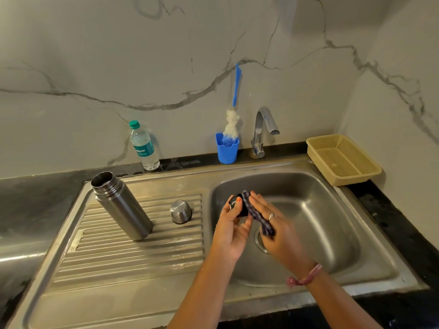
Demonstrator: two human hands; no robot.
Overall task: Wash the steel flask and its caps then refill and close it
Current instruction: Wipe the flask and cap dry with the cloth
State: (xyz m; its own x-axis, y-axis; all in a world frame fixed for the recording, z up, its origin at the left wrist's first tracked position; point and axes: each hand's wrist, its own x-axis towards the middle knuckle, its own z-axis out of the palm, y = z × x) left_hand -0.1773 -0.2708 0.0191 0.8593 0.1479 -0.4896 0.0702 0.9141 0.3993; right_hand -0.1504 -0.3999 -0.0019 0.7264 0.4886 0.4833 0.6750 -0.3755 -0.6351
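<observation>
While the sink [308, 181] basin sits beneath both hands, its drainboard carries the open steel flask [122, 206], upright, and the steel outer cap [180, 211] beside it. Over the basin, the left hand [231, 230] grips the small black inner cap [237, 205]; the right hand [278, 230] presses a checked cloth [257, 216] against it with flat fingers. Judged: scrubbing step; rinsing likely follows.

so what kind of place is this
Most likely a home kitchen sink area: a stainless steel sink with a ribbed draining board, a chrome tap against the marble-look wall, and a blue-handled bottle brush standing in a blue plastic cup.
</observation>
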